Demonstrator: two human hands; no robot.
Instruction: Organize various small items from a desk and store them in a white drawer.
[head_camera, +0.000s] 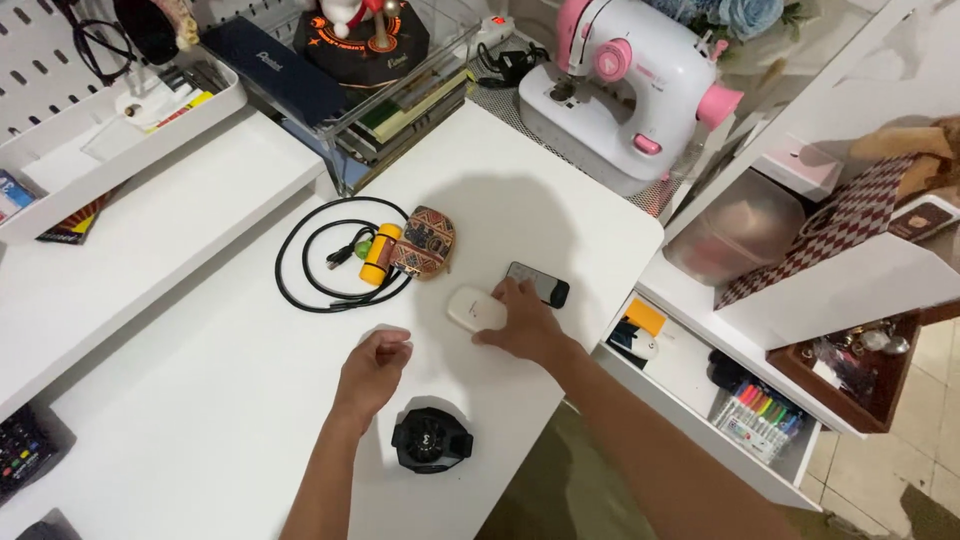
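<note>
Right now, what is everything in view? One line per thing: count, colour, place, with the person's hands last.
desk: one, white, fills the centre.
white oval device: one, mid-desk, under the right fingertips.
dark remote: one, black, just beyond the right hand.
cable: one, black, coiled left of the pouch.
yellow cylinder: one, inside the coil's right edge.
patterned pouch: one, brown, touching the cylinder.
round black gadget: one, near desk edge.
sewing machine: one, white and pink, top centre.
marker set: one pack, multicoloured, open drawer at right.
left hand: closed in a fist, empty grip, resting on the desk.
right hand: lying on the oval device.
</note>
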